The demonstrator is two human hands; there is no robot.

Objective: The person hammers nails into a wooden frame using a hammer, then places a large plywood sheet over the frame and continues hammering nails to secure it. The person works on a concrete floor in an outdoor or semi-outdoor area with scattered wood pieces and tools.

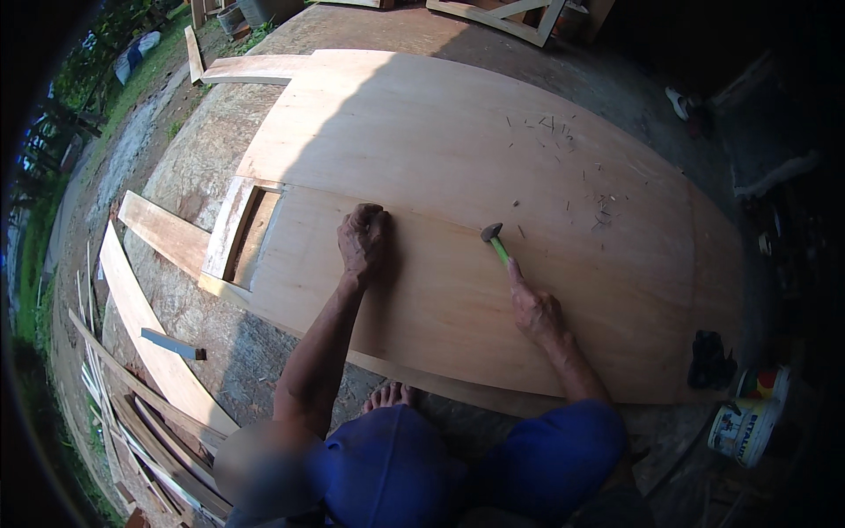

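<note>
A large plywood panel (422, 132) lies flat in front of me, with a seam running across it. My left hand (362, 236) rests on the panel near that seam, fingers curled closed. Whatever it may hold is hidden by the knuckles. In my right hand (536, 311) is a hammer (498, 246) with a green handle and a dark metal head. The hammer head is over the panel, to the right of my left hand. Loose nails (604, 209) lie scattered on the panel's far right part.
A wooden frame edge (231, 224) shows at the panel's left end. Boards (163, 321) and thin strips lie on the ground at left, with a grey bar (172, 343) on one. A white bucket (744, 431) stands at lower right, near a black object (711, 359) on the panel.
</note>
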